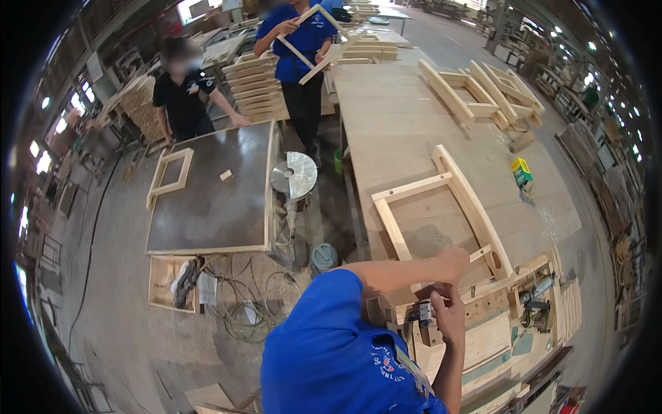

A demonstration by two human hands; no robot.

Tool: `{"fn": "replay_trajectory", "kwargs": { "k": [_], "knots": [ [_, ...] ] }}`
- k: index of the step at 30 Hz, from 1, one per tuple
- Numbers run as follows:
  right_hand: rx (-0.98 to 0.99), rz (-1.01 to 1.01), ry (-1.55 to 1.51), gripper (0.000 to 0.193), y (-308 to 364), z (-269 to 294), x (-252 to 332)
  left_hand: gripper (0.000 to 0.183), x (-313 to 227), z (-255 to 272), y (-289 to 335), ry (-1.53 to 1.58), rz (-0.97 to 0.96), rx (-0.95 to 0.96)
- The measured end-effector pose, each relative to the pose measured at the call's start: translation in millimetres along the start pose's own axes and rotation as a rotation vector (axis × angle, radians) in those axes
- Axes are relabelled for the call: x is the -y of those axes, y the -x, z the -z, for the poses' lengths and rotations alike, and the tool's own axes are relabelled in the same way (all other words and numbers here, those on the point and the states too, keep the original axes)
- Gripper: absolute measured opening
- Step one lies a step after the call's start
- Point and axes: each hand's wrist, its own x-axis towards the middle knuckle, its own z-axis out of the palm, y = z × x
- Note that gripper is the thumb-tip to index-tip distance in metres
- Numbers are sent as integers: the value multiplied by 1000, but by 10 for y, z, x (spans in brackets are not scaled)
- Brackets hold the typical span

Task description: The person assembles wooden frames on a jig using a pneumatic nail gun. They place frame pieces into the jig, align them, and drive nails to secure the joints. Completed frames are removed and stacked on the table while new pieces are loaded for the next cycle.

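Positioning left hand [453,265] over near end of wooden frame [473,208] on tabletop [386,124], with grip unclear. Placing right hand [449,316] at metal fitting [421,313], fingers bent, with hold indeterminable.

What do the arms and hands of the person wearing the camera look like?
The left hand and right hand look ungloved, and the forearms are uncovered. The shirt is bright blue, short-sleeved, with a white-and-red emblem.

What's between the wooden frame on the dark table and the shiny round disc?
In the head view, a small wooden block lies on the dark tabletop between them.
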Motion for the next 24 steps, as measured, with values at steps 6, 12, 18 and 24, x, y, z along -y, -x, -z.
{"fn": "replay_trajectory", "kwargs": {
  "k": [6,12,18,24],
  "knots": [
    [-107,-65,-104,47,565,489,168,20,619,266,-317,-2,201,-82],
    [-329,-160,-151,47,1159,838,-151,24,1655,641,-416,-206,397,-200],
    [-562,-272,-246,46,1689,889,-592,63,1976,417,-290,-495,463,-652],
    [-518,-337,-252,42,1737,606,-741,62,1629,122,-5,-234,273,-650]
  ]
}}
